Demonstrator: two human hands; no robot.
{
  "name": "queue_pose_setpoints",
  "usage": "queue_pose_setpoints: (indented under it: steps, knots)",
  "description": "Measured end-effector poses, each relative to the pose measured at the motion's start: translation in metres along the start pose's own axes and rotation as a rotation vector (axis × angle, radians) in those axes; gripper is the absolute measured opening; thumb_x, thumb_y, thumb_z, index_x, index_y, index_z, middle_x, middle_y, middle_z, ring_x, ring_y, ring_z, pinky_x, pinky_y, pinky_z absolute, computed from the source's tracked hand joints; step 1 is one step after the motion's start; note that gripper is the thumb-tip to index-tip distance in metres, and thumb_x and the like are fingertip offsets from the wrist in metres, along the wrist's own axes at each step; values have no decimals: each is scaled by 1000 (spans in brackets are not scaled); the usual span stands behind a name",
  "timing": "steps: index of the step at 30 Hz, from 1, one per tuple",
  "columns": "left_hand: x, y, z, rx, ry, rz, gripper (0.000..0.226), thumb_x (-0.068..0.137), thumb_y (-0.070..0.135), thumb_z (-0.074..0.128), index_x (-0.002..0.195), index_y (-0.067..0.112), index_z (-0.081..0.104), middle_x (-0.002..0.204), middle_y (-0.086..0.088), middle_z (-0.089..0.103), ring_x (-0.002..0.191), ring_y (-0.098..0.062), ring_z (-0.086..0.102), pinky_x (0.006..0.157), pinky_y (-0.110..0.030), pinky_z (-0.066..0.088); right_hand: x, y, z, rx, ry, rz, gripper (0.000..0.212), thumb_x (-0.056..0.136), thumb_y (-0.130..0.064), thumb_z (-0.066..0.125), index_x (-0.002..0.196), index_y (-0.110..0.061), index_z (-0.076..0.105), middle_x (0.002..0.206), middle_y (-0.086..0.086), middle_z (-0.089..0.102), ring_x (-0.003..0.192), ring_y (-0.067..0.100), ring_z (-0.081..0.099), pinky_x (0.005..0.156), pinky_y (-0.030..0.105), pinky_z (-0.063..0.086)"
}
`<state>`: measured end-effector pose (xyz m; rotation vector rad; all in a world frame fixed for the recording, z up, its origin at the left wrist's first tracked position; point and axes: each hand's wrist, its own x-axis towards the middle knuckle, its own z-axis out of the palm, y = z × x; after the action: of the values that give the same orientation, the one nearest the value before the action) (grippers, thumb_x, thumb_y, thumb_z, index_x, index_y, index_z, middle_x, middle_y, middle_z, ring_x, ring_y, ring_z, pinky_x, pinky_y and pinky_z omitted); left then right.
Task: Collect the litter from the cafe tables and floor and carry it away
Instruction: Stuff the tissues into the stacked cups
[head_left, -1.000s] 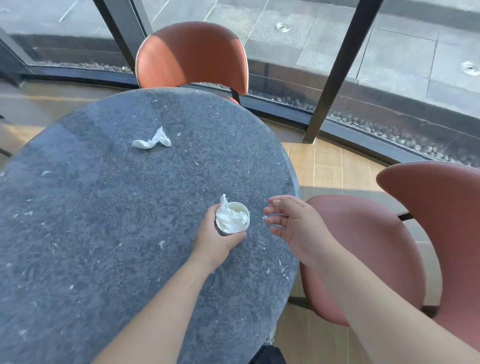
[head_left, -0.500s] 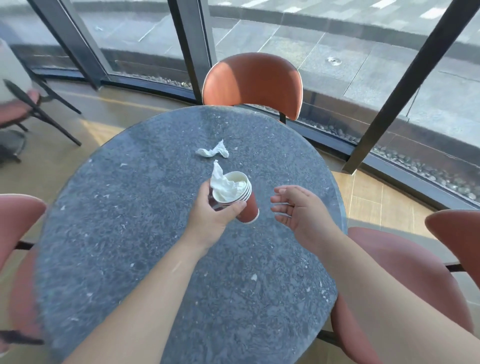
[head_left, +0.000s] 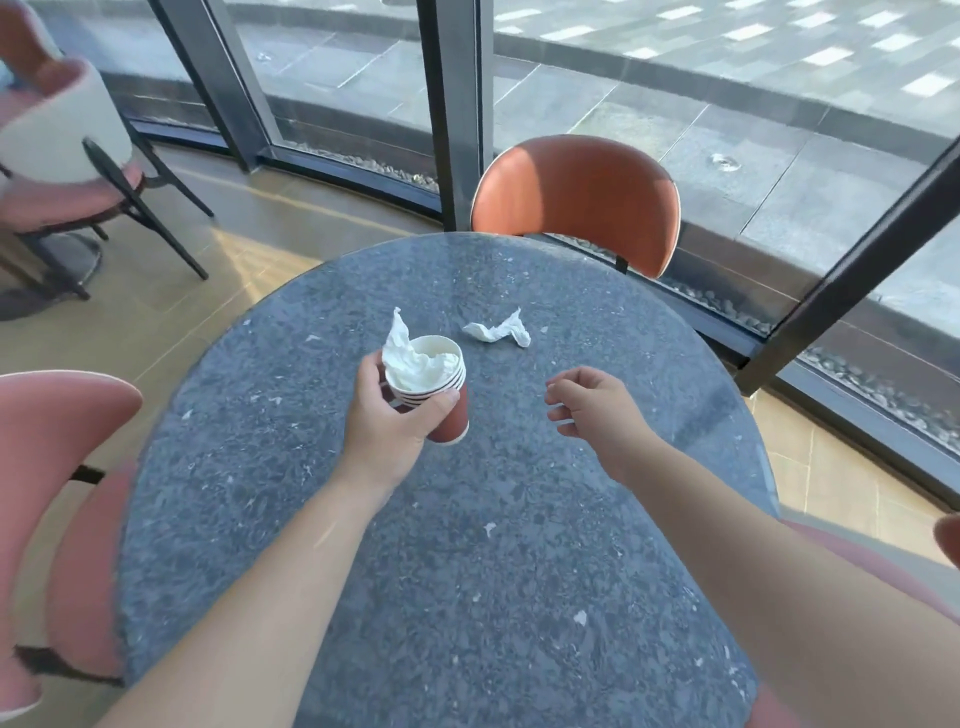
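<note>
Two hands hang over the round grey table (head_left: 519, 519). The left hand (head_left: 387, 426) grips a stack of red paper cups (head_left: 434, 395), fingers and thumb curled round its side, with a crumpled white tissue (head_left: 410, 353) stuffed in the top cup and poking up past the rim. A second ago the stack stood low near the table's right edge; it is now lifted and tilted over the middle of the tabletop, with its base off the surface. The right hand (head_left: 597, 410) is empty, its fingers loosely curled and holding nothing, to the right of the cups and apart from them; it has kept much the same pose. One more crumpled napkin (head_left: 498, 330) lies on the table beyond the cups, near them but not touching, between the hands and the far edge; it has not shifted on the table. An orange chair (head_left: 576, 200) stands at the far side against the window frame (head_left: 457, 114). A pink chair (head_left: 52, 467) sits at the left edge and another pink seat (head_left: 883, 577) at the right, under the right forearm. More seating (head_left: 57, 171) shows blurred at upper left, newly in view.
</note>
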<state>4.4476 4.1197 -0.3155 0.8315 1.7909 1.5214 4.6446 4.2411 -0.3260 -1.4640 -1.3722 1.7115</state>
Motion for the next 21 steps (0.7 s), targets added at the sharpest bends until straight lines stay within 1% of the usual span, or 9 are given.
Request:
queue_pose_setpoints:
  steps: [4, 7, 9, 10, 12, 14, 16, 18, 21]
  knots:
    - [24, -7, -2, -9, 34, -23, 73, 53, 51, 85, 117, 41, 53, 118, 13, 68, 103, 1, 67, 88, -25, 51, 53, 0, 22, -142, 61, 9, 5, 84, -19, 59, 81, -16, 60, 74, 4, 60, 65, 19, 56, 62, 33, 44]
    - [41, -14, 7, 0, 67, -45, 74, 53, 52, 84, 119, 41, 52, 121, 13, 68, 106, 1, 65, 91, -25, 50, 98, 3, 38, -296, 77, 5, 6, 80, -24, 57, 78, -19, 57, 65, -1, 57, 56, 18, 51, 54, 27, 40]
    - [52, -19, 14, 6, 75, -61, 73, 53, 53, 83, 118, 39, 53, 119, 14, 68, 104, 2, 65, 91, -23, 50, 128, 6, 45, -434, 81, -8, 10, 79, -27, 55, 86, -19, 58, 69, -3, 61, 53, 15, 53, 49, 23, 38]
    - [57, -22, 17, 6, 79, -67, 73, 52, 52, 83, 118, 38, 53, 118, 14, 68, 102, 3, 65, 89, -20, 50, 142, 8, 48, -504, 81, -18, 16, 80, -27, 55, 93, -19, 58, 75, -3, 63, 55, 15, 56, 49, 24, 38]
    - [67, -29, 21, -1, 94, -87, 74, 53, 52, 82, 119, 37, 53, 117, 15, 68, 101, 4, 65, 85, -18, 50, 171, 14, 52, -640, 76, -50, 27, 81, -28, 53, 106, -18, 56, 95, 2, 61, 67, 20, 62, 54, 27, 43]
    - [75, -37, 23, -10, 109, -117, 75, 53, 51, 82, 120, 35, 53, 118, 13, 69, 102, 2, 66, 85, -19, 51, 196, 21, 56, -750, 98, -87, 35, 84, -31, 52, 114, -15, 56, 111, 5, 49, 85, 27, 58, 66, 33, 46]
    - [81, -47, 28, -21, 118, -147, 75, 53, 48, 82, 120, 33, 54, 119, 10, 70, 104, -2, 67, 87, -22, 51, 219, 29, 61, -819, 127, -112, 41, 87, -34, 52, 122, -12, 54, 118, 8, 41, 104, 30, 50, 73, 35, 42]
    - [85, -57, 31, -30, 137, -175, 73, 53, 46, 82, 119, 34, 54, 118, 11, 70, 104, -2, 67, 89, -24, 51, 236, 32, 70, -862, 128, -120, 47, 89, -39, 52, 127, -12, 49, 127, 10, 39, 118, 33, 42, 78, 39, 44]
    - [93, -68, 32, -25, 159, -207, 73, 53, 47, 82, 119, 36, 55, 113, 18, 71, 104, 0, 67, 88, -22, 51, 254, 34, 84, -901, 110, -154, 54, 89, -47, 55, 129, -12, 46, 132, 12, 37, 126, 34, 35, 88, 45, 43]
